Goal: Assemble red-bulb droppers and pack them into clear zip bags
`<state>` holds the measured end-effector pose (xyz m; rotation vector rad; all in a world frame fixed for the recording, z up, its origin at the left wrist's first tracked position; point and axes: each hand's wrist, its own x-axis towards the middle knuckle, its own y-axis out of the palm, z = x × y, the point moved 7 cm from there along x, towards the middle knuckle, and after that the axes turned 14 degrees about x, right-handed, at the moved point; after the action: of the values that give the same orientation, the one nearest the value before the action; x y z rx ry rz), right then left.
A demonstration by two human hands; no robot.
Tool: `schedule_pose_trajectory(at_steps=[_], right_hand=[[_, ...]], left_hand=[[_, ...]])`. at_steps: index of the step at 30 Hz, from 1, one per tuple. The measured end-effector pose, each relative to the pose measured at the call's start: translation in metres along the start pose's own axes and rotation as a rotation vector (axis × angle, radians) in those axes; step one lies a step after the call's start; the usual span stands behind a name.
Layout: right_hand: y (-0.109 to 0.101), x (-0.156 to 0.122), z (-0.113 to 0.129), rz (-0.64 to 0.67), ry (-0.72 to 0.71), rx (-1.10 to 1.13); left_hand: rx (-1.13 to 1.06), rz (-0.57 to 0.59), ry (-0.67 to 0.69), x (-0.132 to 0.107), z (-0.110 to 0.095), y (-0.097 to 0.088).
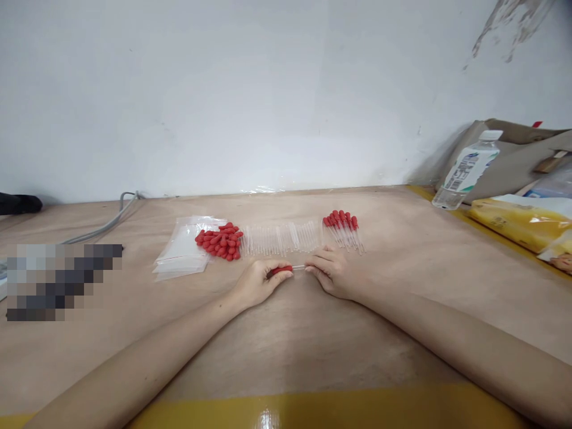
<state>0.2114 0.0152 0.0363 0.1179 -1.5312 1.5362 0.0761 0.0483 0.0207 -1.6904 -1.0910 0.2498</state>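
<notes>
My left hand point(260, 280) pinches a red rubber dropper bulb point(282, 270). A clear dropper tube point(298, 267) runs from the bulb's open end to my right hand point(329, 271), whose fingers are closed on its other end. Just beyond my hands lies a row of loose clear tubes point(277, 238). To its left is a heap of red bulbs point(218, 241), partly resting on a stack of clear plastic bags point(181, 253). Several droppers with bulbs fitted point(343, 226) lie side by side past my right hand.
At the right, a plastic bottle point(467, 170) leans by a grey-beige bag point(513, 155) and a yellow packet point(522, 220). A grey cable point(105, 226) crosses the back left of the wooden table point(286, 345). Behind stands a white wall. A blurred-out object lies at the left.
</notes>
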Motion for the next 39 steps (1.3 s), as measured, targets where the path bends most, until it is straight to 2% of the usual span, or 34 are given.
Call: schedule_pose_trajectory(at_steps=[9,16,24,27,32,35,39], right_hand=[[0.008,0.0,0.004,0.061,0.025,0.032],[0.012,0.001,0.003,0.122,0.084,0.056],[0.012,0.001,-0.003,0.194,0.265,0.134],[0.01,0.005,-0.002,0.222,0.285,0.151],[0.0,0.008,0.003,0.266,0.314,0.148],[-0.013,0.004,-0.012,0.228,0.431,0.214],[-0.039,0.002,-0.054,0.078,0.596,0.276]], left_hand=[[0.004,0.108,0.055,-0.003,-0.002,0.009],[0.042,0.057,0.129,-0.004,-0.008,0.006],[0.112,-0.039,0.211,-0.004,-0.015,-0.002],[0.094,-0.069,0.231,-0.002,-0.016,-0.005],[0.081,-0.111,0.181,-0.002,-0.01,-0.01],[0.118,-0.111,0.115,-0.005,-0.001,-0.012],[0.136,-0.051,0.125,-0.008,0.003,-0.01]])
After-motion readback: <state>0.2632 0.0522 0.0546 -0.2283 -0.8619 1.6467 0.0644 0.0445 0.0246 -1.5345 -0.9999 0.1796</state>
